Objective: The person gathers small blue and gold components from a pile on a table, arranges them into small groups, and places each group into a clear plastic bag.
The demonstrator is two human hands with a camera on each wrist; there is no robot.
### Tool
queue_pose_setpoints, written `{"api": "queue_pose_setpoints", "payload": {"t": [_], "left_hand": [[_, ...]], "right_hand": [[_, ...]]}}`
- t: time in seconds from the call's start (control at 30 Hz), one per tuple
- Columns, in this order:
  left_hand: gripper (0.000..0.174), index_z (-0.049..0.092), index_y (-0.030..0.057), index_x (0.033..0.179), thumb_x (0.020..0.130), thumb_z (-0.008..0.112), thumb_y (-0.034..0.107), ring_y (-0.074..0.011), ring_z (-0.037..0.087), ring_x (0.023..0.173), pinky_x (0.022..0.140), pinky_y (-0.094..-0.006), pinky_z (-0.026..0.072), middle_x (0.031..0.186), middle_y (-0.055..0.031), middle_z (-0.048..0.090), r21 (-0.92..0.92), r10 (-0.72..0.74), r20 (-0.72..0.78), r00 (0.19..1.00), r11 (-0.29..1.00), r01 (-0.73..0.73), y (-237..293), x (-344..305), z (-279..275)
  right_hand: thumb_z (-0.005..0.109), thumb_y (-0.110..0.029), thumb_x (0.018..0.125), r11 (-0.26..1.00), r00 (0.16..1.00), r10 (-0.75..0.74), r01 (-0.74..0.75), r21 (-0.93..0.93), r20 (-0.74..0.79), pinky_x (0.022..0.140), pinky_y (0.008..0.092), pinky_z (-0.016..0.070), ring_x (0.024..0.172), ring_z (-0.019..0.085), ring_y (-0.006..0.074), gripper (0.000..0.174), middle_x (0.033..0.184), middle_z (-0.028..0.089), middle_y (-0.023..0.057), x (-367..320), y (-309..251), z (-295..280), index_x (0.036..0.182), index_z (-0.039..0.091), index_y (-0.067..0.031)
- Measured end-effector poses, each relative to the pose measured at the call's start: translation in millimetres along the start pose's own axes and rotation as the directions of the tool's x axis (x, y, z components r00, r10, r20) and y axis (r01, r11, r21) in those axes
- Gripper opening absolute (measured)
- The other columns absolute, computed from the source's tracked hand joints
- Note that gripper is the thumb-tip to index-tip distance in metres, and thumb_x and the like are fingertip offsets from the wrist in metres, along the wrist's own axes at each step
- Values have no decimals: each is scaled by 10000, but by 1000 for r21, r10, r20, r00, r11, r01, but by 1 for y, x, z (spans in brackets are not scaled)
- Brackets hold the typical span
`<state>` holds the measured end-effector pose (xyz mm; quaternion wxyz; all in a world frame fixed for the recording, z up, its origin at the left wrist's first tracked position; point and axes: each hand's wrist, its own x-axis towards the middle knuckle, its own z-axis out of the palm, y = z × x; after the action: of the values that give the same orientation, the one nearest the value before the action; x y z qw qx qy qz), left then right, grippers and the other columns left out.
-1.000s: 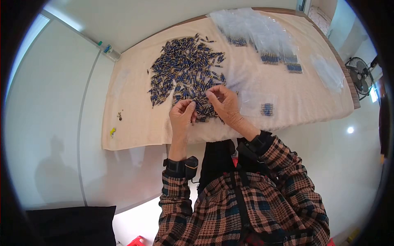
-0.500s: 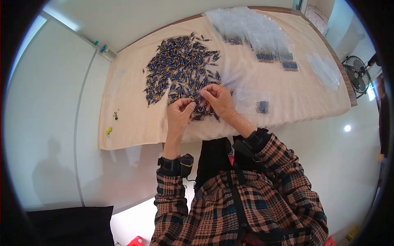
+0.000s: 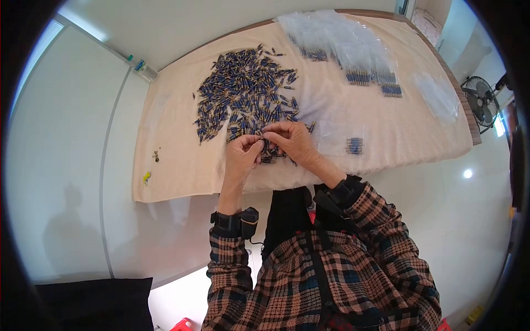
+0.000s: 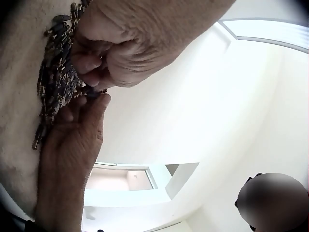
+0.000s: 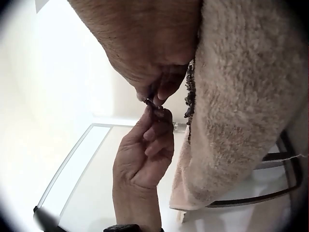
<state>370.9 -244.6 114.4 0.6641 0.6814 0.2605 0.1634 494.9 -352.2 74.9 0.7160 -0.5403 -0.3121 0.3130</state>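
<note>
A large pile of small blue-and-gold connectors (image 3: 237, 88) covers the left middle of the cloth-covered table. Over its near edge, the left hand (image 3: 242, 153) and right hand (image 3: 295, 142) meet at their fingertips. Between them sits one small connector (image 4: 94, 91), with its dark body and gold end showing at the right fingertips in the left wrist view. In the right wrist view, thumb and finger of each hand pinch this connector (image 5: 152, 103) from opposite sides. Curled fingers hide much of it.
Right of the hands lies a clear bag (image 3: 331, 135) with a short row of connectors (image 3: 354, 145). Filled clear bags (image 3: 353, 47) overlap at the back, flat bags (image 3: 436, 96) at the right. Small bits (image 3: 157, 157) and a yellow item (image 3: 147, 177) lie left. A fan (image 3: 480, 102) stands beyond.
The right hand has moved left and slightly down, so its fingertips now meet those of the left hand. The left hand has stayed nearly still. The head view has shifted slightly.
</note>
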Motion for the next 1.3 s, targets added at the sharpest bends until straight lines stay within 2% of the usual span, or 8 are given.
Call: {"api": "queue_pose_setpoints", "payload": {"t": [0.27, 0.37, 0.53, 0.63, 0.9, 1.07, 1.17, 1.3], "left_hand": [[143, 626, 4, 942, 891, 650, 136, -46, 463, 490, 436, -175, 337, 627, 6, 554, 43, -2, -13, 1000, 999, 3, 1, -1, -1], [139, 631, 5, 941, 889, 652, 133, -46, 467, 493, 440, -174, 339, 628, 5, 557, 62, -25, 9, 1000, 998, 24, 0, -2, -2], [138, 636, 3, 938, 885, 661, 128, -47, 472, 496, 444, -175, 345, 636, 3, 562, 4, -25, 36, 999, 1000, 25, 0, -2, -8], [138, 637, 3, 945, 881, 666, 122, -49, 475, 501, 449, -176, 356, 655, -1, 572, -26, -3, -22, 1000, 1000, 2, 1, -4, -8], [176, 618, -9, 1023, 884, 657, 92, -89, 594, 611, 531, -204, 493, 744, -30, 621, -173, -26, -60, 998, 985, 16, -19, -1, -2], [211, 592, -41, 1079, 891, 631, 46, -154, 659, 722, 661, -274, 591, 846, -73, 645, -371, -26, -109, 994, 929, -16, -17, -3, 25], [231, 585, -61, 1106, 897, 618, 31, -158, 659, 728, 684, -275, 597, 888, -99, 648, -424, -1, -102, 995, 905, -43, -18, -1, 27], [258, 578, -68, 1139, 900, 612, 23, -162, 661, 744, 705, -281, 603, 902, -106, 647, -474, 21, -137, 990, 877, -84, -18, 0, 28]], "right_hand": [[670, -121, 873, 1000, 999, 17, -17, 4, 28, 459, 182, 418, 551, 531, 29, 157, 691, 635, 2, -1, -3, -2, 974, 702, -5], [656, -117, 891, 987, 990, -78, 93, -133, 115, 446, 175, 406, 507, 496, 21, 148, 676, 599, -14, 0, 2, -3, 986, 698, -12], [655, -121, 894, 985, 990, -31, 53, -166, 136, 438, 185, 399, 508, 503, 27, 142, 675, 601, -7, 3, 1, -3, 980, 684, -13], [647, -121, 902, 1000, 1000, 5, -5, 24, -14, 462, 190, 427, 531, 527, 39, 139, 701, 622, 9, 3, 2, -4, 978, 662, -5], [635, -90, 907, 940, 996, -12, 40, 339, -86, 583, 207, 502, 660, 599, 76, 114, 777, 659, 26, 8, 8, -3, 975, 659, -2], [672, -109, 881, 960, 989, -84, 112, 257, -119, 621, 204, 504, 693, 594, 57, 135, 767, 656, 16, 8, 10, -4, 944, 673, 11], [690, -104, 865, 979, 978, -152, 169, 114, -146, 644, 205, 492, 729, 590, 48, 131, 781, 663, 8, 8, 12, -4, 934, 683, 7], [698, -88, 853, 976, 971, -178, 195, 98, -158, 643, 206, 480, 738, 585, 43, 116, 800, 673, 3, 6, 11, -2, 924, 689, 4]]}}
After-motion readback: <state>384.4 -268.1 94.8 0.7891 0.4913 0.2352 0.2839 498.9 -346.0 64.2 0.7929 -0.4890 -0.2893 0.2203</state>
